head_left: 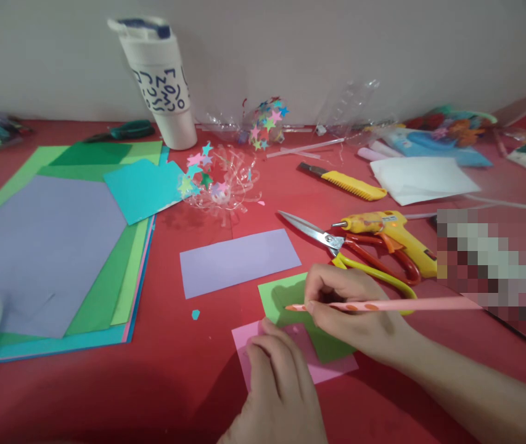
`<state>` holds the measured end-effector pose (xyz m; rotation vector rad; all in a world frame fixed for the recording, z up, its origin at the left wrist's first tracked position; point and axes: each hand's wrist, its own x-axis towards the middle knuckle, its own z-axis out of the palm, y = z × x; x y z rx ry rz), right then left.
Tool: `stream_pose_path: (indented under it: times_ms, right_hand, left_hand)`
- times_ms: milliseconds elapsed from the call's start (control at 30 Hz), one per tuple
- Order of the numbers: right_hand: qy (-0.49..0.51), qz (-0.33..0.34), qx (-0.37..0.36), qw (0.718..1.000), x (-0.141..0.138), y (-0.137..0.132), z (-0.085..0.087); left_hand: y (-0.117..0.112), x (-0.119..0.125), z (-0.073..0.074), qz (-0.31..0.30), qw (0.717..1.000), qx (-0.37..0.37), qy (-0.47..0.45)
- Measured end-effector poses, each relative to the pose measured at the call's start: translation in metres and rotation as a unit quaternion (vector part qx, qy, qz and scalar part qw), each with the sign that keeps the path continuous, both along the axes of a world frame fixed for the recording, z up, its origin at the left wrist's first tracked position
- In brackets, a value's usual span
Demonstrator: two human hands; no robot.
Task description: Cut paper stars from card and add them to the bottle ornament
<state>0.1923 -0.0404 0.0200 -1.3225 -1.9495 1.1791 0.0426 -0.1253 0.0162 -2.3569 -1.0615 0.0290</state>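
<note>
Pink and long, the pencil (396,304) is clenched in the grip of the right hand (353,311), tip on green paper (281,295) at 6 o'clock on the counter (174,370). The left hand (279,391), grip released, presses pink paper (332,368).

Red table (105,394) crowded. Back left, white tumbler (161,86) with dark squiggles upright by wall, green-handled tool (126,130) lying just beside it. Left side: stack of coloured sheets (36,246), grey-lilac on top, teal sheet (145,188) overlapping its right corner. Centre: lilac strip (239,261) lying flat, tiny teal scrap (195,314) below it. Behind strip, clear plastic ornament (219,179) dotted with paper stars; second star cluster (267,123) nearer wall. Right: yellow utility knife (343,182), white paper (422,179) beside it, orange-handled scissors (336,242) lying open, touching yellow glue gun (390,231)
</note>
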Motion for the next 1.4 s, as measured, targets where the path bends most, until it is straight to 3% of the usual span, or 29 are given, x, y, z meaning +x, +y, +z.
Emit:
stream_pose_path:
  times_ms: [433, 1400]
  right_hand:
    - [0.001, 0.002, -0.018, 1.000, 0.0002, -0.0009, 0.0011]
    - [0.004, 0.030, -0.013, 0.999, -0.0059, -0.0016, -0.0030]
  left_hand:
    - [0.0049, 0.0000, 0.0035, 0.017, 0.999, -0.039, -0.014]
    - [0.0052, -0.0015, 0.0050, -0.022, 0.999, -0.016, 0.018]
